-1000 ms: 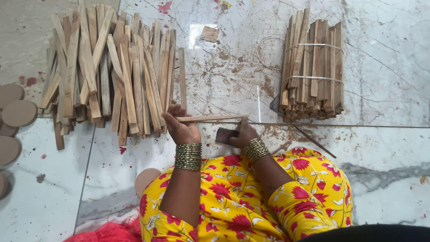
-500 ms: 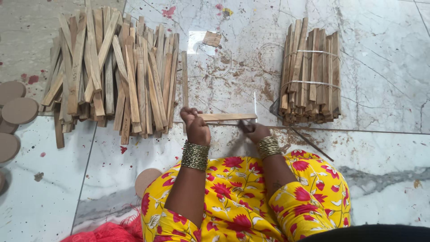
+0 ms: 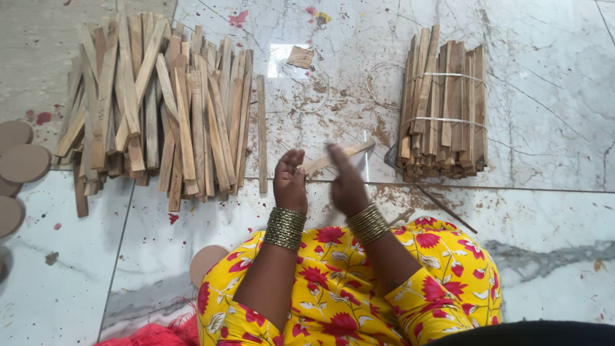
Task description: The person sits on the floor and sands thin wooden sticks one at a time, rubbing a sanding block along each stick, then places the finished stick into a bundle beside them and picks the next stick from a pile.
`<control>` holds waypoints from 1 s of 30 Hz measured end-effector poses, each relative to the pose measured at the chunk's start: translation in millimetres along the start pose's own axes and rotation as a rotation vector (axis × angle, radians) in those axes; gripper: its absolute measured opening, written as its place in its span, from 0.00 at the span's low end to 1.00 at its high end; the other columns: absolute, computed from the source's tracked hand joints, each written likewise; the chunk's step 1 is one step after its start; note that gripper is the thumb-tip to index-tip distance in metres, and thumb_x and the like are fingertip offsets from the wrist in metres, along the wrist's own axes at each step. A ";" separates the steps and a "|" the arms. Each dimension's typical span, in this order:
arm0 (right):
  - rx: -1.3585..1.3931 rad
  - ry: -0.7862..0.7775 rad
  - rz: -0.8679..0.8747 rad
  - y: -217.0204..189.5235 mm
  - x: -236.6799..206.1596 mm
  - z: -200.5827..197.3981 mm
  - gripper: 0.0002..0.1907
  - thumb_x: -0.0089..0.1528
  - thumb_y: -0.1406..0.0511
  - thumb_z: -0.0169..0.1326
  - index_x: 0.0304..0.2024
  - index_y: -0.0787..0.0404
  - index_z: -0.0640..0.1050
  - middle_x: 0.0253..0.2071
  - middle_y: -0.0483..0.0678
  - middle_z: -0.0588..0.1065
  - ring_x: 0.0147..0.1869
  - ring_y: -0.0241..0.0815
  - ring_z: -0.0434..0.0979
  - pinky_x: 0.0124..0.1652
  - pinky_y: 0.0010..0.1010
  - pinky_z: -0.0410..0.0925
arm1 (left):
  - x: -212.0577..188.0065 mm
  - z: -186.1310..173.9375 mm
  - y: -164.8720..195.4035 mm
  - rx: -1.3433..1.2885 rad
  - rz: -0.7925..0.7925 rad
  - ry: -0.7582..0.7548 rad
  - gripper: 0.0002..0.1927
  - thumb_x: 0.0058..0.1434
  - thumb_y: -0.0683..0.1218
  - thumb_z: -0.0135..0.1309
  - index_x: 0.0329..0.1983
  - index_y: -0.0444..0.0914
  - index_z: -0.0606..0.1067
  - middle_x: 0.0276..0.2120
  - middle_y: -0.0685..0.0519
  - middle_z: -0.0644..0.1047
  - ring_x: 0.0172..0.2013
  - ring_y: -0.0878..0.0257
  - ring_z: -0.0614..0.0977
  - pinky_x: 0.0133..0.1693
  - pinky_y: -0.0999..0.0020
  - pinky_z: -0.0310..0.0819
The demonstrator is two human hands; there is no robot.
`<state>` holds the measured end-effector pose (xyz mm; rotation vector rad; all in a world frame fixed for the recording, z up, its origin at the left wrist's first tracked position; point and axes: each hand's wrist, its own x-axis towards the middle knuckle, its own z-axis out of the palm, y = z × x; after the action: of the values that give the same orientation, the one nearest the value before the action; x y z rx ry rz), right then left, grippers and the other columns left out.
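Two hands, left hand [image 3: 289, 181] and right hand [image 3: 346, 181], together clasping one wooden stick [image 3: 338, 156], loose stick pile [image 3: 154, 109] nearby

Tan wood slats [image 3: 160, 109], yellow red-flowered garment [image 3: 339, 295], white grey-veined marble floor [image 3: 544, 128]

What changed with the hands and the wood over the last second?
Both hands, left and right, lifted the thin wooden strip off the marble floor and tilted it. The loose heap of wooden strips and the tied bundle stayed put.
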<state>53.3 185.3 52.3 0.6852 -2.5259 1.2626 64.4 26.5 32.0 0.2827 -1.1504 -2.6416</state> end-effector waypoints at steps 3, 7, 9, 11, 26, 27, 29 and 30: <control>-0.151 -0.096 -0.140 1.0 4.5 9.8 0.45 0.49 0.82 0.39 0.71 0.62 0.64 0.73 0.58 0.63 0.80 0.55 0.56 0.74 0.49 0.54 | -3.4 2.8 -2.8 0.050 0.121 0.034 0.25 0.64 0.31 0.41 0.66 0.35 0.65 0.63 0.43 0.72 0.64 0.56 0.73 0.64 0.62 0.68; -0.134 -0.099 0.261 14.0 10.5 7.3 0.47 0.47 0.84 0.34 0.70 0.55 0.66 0.76 0.54 0.59 0.80 0.53 0.55 0.64 0.40 0.65 | -5.8 -2.9 -1.1 0.068 0.256 0.109 0.26 0.63 0.29 0.44 0.65 0.30 0.66 0.64 0.39 0.71 0.66 0.53 0.73 0.69 0.59 0.69; -0.127 -0.093 0.366 19.3 11.2 3.8 0.45 0.48 0.81 0.37 0.69 0.54 0.66 0.76 0.54 0.59 0.78 0.56 0.56 0.62 0.39 0.66 | -5.3 -4.3 0.9 -0.082 0.138 0.174 0.26 0.63 0.30 0.46 0.66 0.33 0.64 0.63 0.41 0.70 0.64 0.53 0.73 0.65 0.58 0.69; -0.160 -0.032 0.260 20.3 9.6 3.0 0.40 0.50 0.76 0.47 0.68 0.60 0.65 0.72 0.58 0.62 0.74 0.61 0.60 0.70 0.47 0.57 | -0.9 -0.7 1.9 -0.226 0.079 0.199 0.25 0.65 0.35 0.47 0.67 0.37 0.63 0.63 0.43 0.71 0.63 0.54 0.73 0.63 0.57 0.68; -0.168 -0.302 0.516 -1.5 12.6 15.8 0.42 0.54 0.71 0.49 0.72 0.52 0.60 0.74 0.52 0.61 0.72 0.55 0.63 0.68 0.48 0.57 | -1.7 -5.0 36.5 -0.244 0.126 0.176 0.21 0.72 0.57 0.36 0.47 0.38 0.72 0.39 0.48 0.77 0.48 0.52 0.79 0.56 0.53 0.71; -0.229 -0.332 0.519 0.7 13.8 15.0 0.42 0.54 0.70 0.51 0.73 0.51 0.59 0.73 0.52 0.62 0.72 0.57 0.61 0.68 0.49 0.56 | 0.2 -5.7 36.2 -0.237 0.121 0.205 0.21 0.71 0.57 0.35 0.47 0.38 0.72 0.37 0.48 0.77 0.47 0.52 0.80 0.55 0.54 0.71; -0.339 -0.380 0.527 4.2 14.0 17.1 0.44 0.54 0.68 0.54 0.73 0.49 0.58 0.71 0.51 0.63 0.73 0.61 0.58 0.69 0.51 0.52 | 3.3 -8.7 34.1 -0.249 0.088 0.224 0.21 0.69 0.57 0.35 0.45 0.38 0.72 0.35 0.49 0.77 0.45 0.52 0.80 0.54 0.53 0.72; -0.309 -0.354 0.396 4.4 12.9 20.2 0.44 0.52 0.71 0.50 0.72 0.47 0.61 0.70 0.46 0.67 0.73 0.54 0.63 0.72 0.49 0.54 | 6.0 -9.9 32.4 -0.274 0.065 0.210 0.21 0.68 0.56 0.35 0.45 0.38 0.72 0.34 0.49 0.76 0.44 0.52 0.80 0.53 0.52 0.73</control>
<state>39.9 167.5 42.3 0.3737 -3.1770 0.8728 66.1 -3.5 48.8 0.4474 -0.7121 -2.5966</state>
